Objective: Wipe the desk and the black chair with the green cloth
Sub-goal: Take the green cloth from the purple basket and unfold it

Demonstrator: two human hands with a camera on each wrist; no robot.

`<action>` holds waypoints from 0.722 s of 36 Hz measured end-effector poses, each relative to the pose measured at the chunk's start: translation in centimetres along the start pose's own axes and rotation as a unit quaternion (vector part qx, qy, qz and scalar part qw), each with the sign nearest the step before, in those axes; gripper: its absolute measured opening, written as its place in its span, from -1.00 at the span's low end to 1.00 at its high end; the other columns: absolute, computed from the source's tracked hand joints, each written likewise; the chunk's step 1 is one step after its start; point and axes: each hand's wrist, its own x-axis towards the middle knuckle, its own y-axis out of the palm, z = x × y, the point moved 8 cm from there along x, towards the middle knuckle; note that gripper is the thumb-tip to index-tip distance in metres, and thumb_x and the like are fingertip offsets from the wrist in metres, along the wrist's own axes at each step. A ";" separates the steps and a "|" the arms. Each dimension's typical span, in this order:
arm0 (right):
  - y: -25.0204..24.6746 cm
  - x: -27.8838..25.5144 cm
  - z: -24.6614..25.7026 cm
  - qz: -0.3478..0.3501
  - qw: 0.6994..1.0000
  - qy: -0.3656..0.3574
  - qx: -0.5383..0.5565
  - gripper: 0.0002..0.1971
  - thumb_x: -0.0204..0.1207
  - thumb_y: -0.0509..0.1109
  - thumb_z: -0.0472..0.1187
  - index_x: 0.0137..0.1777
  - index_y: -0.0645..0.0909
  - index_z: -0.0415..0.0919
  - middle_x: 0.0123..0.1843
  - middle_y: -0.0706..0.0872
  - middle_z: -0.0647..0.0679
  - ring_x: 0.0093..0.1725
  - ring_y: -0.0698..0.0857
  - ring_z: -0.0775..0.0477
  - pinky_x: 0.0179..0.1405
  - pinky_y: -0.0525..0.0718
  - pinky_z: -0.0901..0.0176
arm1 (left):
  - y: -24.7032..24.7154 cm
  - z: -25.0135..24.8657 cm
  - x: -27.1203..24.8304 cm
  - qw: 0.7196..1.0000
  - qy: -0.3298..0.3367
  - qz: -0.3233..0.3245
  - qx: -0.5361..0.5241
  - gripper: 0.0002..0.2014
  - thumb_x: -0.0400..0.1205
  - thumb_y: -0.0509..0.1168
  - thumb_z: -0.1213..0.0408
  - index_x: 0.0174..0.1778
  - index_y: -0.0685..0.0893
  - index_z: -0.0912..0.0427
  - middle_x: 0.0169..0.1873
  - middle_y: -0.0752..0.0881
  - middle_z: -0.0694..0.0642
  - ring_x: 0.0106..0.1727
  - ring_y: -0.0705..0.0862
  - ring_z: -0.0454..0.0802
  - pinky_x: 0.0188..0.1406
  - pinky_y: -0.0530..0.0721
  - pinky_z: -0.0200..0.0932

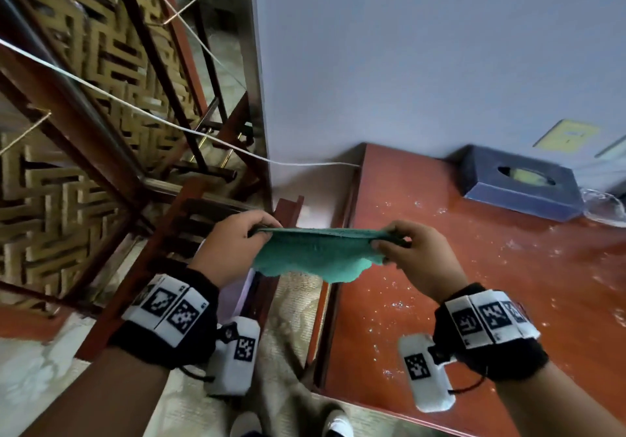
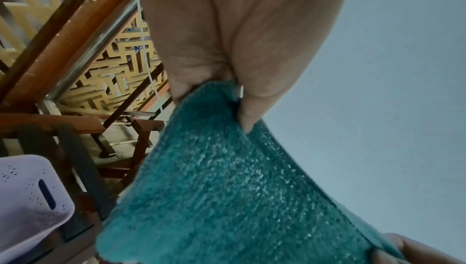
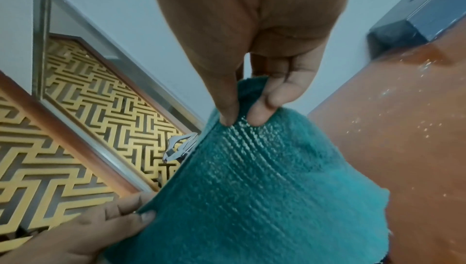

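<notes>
The reddish-brown tabletop [image 1: 508, 284], flecked with pale specks, lies to the right, with a dark blue tissue box [image 1: 521, 186] at its far edge against the wall. The green cloth [image 1: 315, 257] hangs in the air over the tabletop's left edge, its upper hem stretched taut. The left hand [image 1: 233, 247] pinches the hem's left end between thumb and curled fingers. The right hand [image 1: 420, 257] pinches the right end likewise.
</notes>
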 end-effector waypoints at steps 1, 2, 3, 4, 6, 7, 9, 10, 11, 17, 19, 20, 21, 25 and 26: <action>-0.7 0.0 -0.2 -0.008 1.000 0.001 0.000 -0.85 0.47 0.50 -0.30 -0.28 0.68 -0.07 -0.46 0.70 0.01 -0.52 0.63 0.19 -0.49 0.51 0.47 | 0.0 -0.3 0.2 1.000 0.001 -0.005 -0.002 -0.80 0.64 0.25 0.43 -0.08 0.73 0.05 -0.14 0.73 -0.05 -0.03 0.66 -0.10 -0.07 0.60 -0.13; -1.4 0.0 -0.4 -0.014 1.000 0.002 -0.002 -0.85 0.47 0.50 -0.30 -0.29 0.69 -0.08 -0.46 0.71 0.00 -0.52 0.63 0.20 -0.48 0.52 0.46 | 0.1 -0.5 0.3 1.000 0.001 -0.012 -0.007 -0.82 0.64 0.27 0.41 -0.08 0.73 0.07 -0.14 0.74 -0.03 -0.04 0.66 -0.09 -0.08 0.60 -0.13; -2.0 0.0 -0.6 -0.020 1.000 0.002 -0.004 -0.87 0.47 0.50 -0.28 -0.28 0.70 -0.10 -0.46 0.72 -0.01 -0.52 0.63 0.20 -0.47 0.53 0.45 | 0.1 -0.7 0.4 1.000 0.000 -0.018 -0.011 -0.85 0.64 0.28 0.40 -0.09 0.73 0.08 -0.15 0.74 -0.02 -0.05 0.66 -0.09 -0.10 0.60 -0.14; -2.6 0.0 -0.8 -0.028 1.000 0.001 -0.007 -0.88 0.47 0.50 -0.27 -0.28 0.71 -0.11 -0.46 0.72 -0.01 -0.52 0.62 0.21 -0.45 0.54 0.42 | 0.2 -1.0 0.5 1.000 0.002 -0.022 -0.016 -0.87 0.64 0.30 0.38 -0.10 0.73 0.08 -0.17 0.74 -0.02 -0.07 0.67 -0.08 -0.12 0.60 -0.14; -3.7 -0.1 -1.2 -0.045 0.999 -0.005 -0.015 -0.89 0.48 0.48 -0.25 -0.27 0.70 -0.10 -0.47 0.70 0.02 -0.53 0.60 0.22 -0.44 0.55 0.38 | 0.5 -1.7 0.8 0.999 0.007 -0.027 -0.021 -0.89 0.63 0.32 0.35 -0.13 0.72 0.08 -0.19 0.74 -0.01 -0.08 0.67 -0.06 -0.11 0.62 -0.09; -4.3 -0.1 -1.4 -0.053 0.998 -0.006 -0.014 -0.90 0.49 0.47 -0.25 -0.25 0.69 -0.10 -0.47 0.69 0.03 -0.54 0.60 0.22 -0.46 0.54 0.39 | 0.6 -2.0 1.1 0.999 0.009 -0.028 -0.023 -0.90 0.62 0.34 0.34 -0.13 0.72 0.07 -0.20 0.74 0.00 -0.08 0.68 -0.05 -0.11 0.64 -0.07; -5.3 0.0 -2.0 -0.066 0.998 -0.001 -0.002 -0.92 0.52 0.45 -0.29 -0.19 0.68 -0.12 -0.42 0.71 0.02 -0.54 0.62 0.21 -0.51 0.51 0.45 | 0.9 -2.7 1.7 0.999 0.012 -0.030 -0.026 -0.93 0.60 0.37 0.33 -0.15 0.72 0.08 -0.21 0.74 -0.01 -0.10 0.68 -0.06 -0.12 0.65 -0.10; -5.8 0.1 -2.3 -0.073 0.997 0.003 0.002 -0.92 0.52 0.44 -0.30 -0.16 0.68 -0.12 -0.40 0.72 0.00 -0.53 0.63 0.22 -0.51 0.52 0.45 | 1.0 -3.1 2.1 0.999 0.016 -0.035 -0.023 -0.94 0.58 0.39 0.33 -0.17 0.72 0.08 -0.23 0.74 -0.02 -0.11 0.68 -0.09 -0.13 0.63 -0.13; -6.3 0.2 -2.6 -0.080 0.997 0.006 0.003 -0.91 0.53 0.43 -0.31 -0.15 0.67 -0.11 -0.37 0.72 -0.01 -0.51 0.64 0.22 -0.50 0.55 0.43 | 1.1 -3.5 2.5 0.999 0.019 -0.039 -0.019 -0.95 0.56 0.42 0.31 -0.20 0.71 0.08 -0.24 0.74 -0.05 -0.13 0.67 -0.11 -0.12 0.60 -0.13; -9.0 1.5 -4.6 -0.115 0.993 0.028 0.019 -0.76 0.56 0.38 -0.37 -0.22 0.62 0.01 -0.30 0.75 -0.04 -0.32 0.74 -0.02 -0.30 0.74 0.19 | 2.3 -5.8 5.6 0.997 0.032 -0.064 -0.017 -0.88 0.50 0.48 0.24 -0.28 0.67 0.09 -0.30 0.75 -0.06 -0.17 0.68 -0.09 -0.11 0.61 -0.17; -9.9 2.3 -5.3 -0.130 0.991 0.032 0.009 -0.77 0.53 0.39 -0.40 -0.18 0.64 -0.03 -0.28 0.76 -0.06 -0.32 0.75 -0.06 -0.17 0.74 0.09 | 2.8 -7.0 6.7 0.997 0.036 -0.073 -0.014 -0.91 0.52 0.46 0.24 -0.25 0.68 0.09 -0.23 0.77 -0.05 -0.12 0.68 -0.13 -0.20 0.52 -0.36; -10.5 2.7 -5.5 -0.137 0.990 0.034 0.005 -0.76 0.51 0.40 -0.43 -0.17 0.64 -0.01 -0.27 0.76 -0.06 -0.33 0.75 -0.07 -0.14 0.72 0.10 | 3.1 -7.4 7.4 0.996 0.037 -0.079 -0.015 -0.92 0.54 0.45 0.25 -0.24 0.68 0.10 -0.19 0.77 -0.02 -0.11 0.67 -0.14 -0.21 0.49 -0.34; -11.0 3.2 -5.5 -0.145 0.989 0.033 0.003 -0.72 0.48 0.41 -0.45 -0.18 0.63 0.02 -0.26 0.76 -0.05 -0.32 0.75 -0.07 -0.14 0.69 0.13 | 3.3 -7.9 8.0 0.996 0.036 -0.085 -0.020 -0.92 0.55 0.44 0.27 -0.23 0.68 0.10 -0.18 0.77 0.00 -0.14 0.67 -0.13 -0.20 0.50 -0.29; -13.6 5.2 -5.5 -0.187 0.981 0.037 -0.018 -0.68 0.40 0.47 -0.43 -0.25 0.54 0.05 -0.27 0.70 0.06 -0.18 0.72 -0.10 -0.05 0.68 0.05 | 4.9 -8.7 10.8 0.993 0.006 -0.073 -0.093 -0.82 0.59 0.36 0.43 -0.27 0.64 0.09 -0.18 0.76 0.14 -0.29 0.72 -0.05 -0.19 0.74 -0.07; -14.2 5.7 -5.4 -0.196 0.980 0.038 -0.026 -0.70 0.39 0.47 -0.42 -0.26 0.55 0.04 -0.28 0.69 0.10 -0.16 0.71 -0.08 0.01 0.69 0.01 | 5.1 -8.8 11.6 0.992 0.002 -0.075 -0.099 -0.80 0.58 0.36 0.45 -0.29 0.64 0.06 -0.17 0.77 0.13 -0.23 0.76 0.00 -0.10 0.78 -0.01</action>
